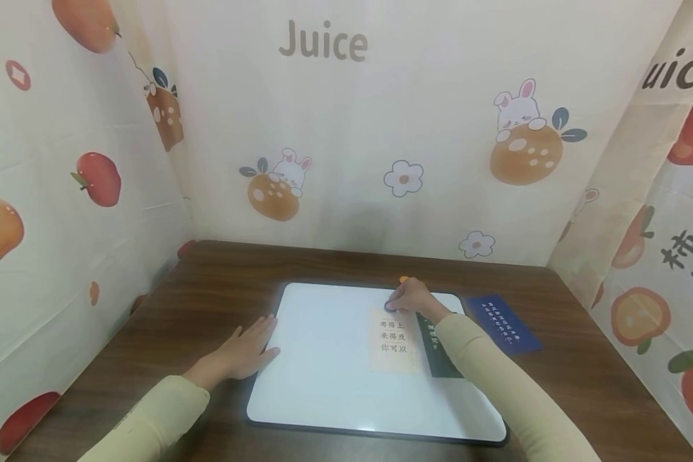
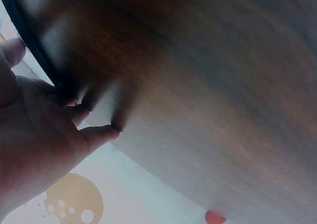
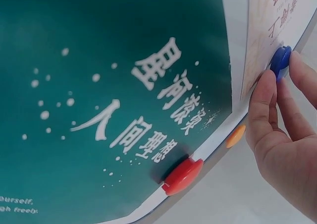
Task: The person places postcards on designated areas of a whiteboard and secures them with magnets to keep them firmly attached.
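Note:
A whiteboard (image 1: 317, 366) with a dark frame lies on the table. Between thumb and fingers, my right hand (image 1: 414, 299) pinches a round blue magnet (image 3: 281, 60) at the top edge of a beige card (image 1: 394, 360) printed with Chinese characters. Beside that card, partly under my right forearm, lies a dark green card (image 1: 439, 359) with white lettering. A red magnet (image 3: 183, 177) sits at the green card's edge in the right wrist view. My left hand (image 1: 239, 353) rests with straight fingers at the board's left edge, its thumb over the frame.
A blue card (image 1: 504, 324) lies on the brown wooden table (image 1: 560, 359), right of the board. An orange magnet (image 3: 236, 136) is at the board's far edge. Fruit-patterned curtains (image 1: 346, 128) stand behind the table and at both sides.

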Available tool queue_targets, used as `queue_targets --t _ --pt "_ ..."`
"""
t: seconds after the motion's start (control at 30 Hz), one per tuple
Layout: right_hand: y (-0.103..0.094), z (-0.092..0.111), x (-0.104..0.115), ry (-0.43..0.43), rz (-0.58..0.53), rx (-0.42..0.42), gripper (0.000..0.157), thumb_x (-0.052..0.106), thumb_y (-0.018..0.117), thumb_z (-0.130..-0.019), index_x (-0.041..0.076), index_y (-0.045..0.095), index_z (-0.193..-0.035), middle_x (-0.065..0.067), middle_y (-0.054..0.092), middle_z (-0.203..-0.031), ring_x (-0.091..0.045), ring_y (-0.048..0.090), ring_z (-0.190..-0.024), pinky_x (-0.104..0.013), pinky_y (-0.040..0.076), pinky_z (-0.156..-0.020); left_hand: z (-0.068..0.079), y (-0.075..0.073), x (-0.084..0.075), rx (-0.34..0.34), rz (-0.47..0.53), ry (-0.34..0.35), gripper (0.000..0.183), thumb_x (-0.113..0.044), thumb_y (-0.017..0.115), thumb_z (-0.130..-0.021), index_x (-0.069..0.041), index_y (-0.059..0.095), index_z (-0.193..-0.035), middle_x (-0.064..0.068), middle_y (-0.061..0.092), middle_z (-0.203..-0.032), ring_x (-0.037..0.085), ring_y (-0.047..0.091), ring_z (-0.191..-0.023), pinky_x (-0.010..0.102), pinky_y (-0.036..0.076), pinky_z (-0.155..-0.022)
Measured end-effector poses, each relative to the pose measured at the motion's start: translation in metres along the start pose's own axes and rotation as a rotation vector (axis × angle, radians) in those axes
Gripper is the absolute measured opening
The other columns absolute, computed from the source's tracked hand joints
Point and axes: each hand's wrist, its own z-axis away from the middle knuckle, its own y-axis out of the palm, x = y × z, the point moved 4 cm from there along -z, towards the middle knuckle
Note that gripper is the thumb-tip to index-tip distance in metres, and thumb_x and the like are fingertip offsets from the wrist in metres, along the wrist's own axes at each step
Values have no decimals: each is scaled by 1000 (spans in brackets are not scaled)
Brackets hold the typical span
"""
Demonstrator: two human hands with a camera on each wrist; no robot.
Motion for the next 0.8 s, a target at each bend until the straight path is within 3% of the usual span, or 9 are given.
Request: queue_targets --t 0.8 --pt "-1 4 5 24 -1 -4 30 20 79 -79 4 73 -104 -10 70 -99 -27 62 -92 -44 50 -88 2 -2 -4 6 3 -12 67 -33 47 -100 5 21 -148 23 17 -155 41 11 -142 65 7 -108"
